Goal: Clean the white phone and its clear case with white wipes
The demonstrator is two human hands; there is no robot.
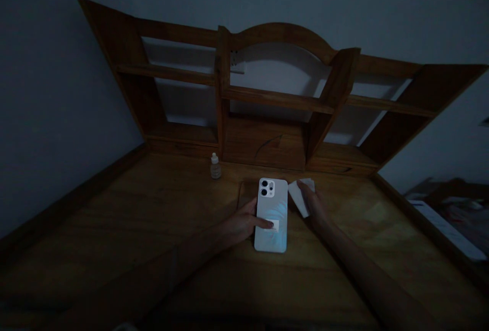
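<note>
Small bottle (216, 166) far left on desk (153, 219), untouched. Left hand (241, 224) fingers flat, pinning phone (271, 215) face-down mid-desk, not gripping. Right hand (314, 203) pinches white cloth (301, 196) just right of phone. Risk: phone sliding under light hold; dim light hides smears.

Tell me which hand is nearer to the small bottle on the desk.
Left. The left hand rests on the phone, below and right of the small bottle; the right hand, holding a white cloth, is farther right.
</note>
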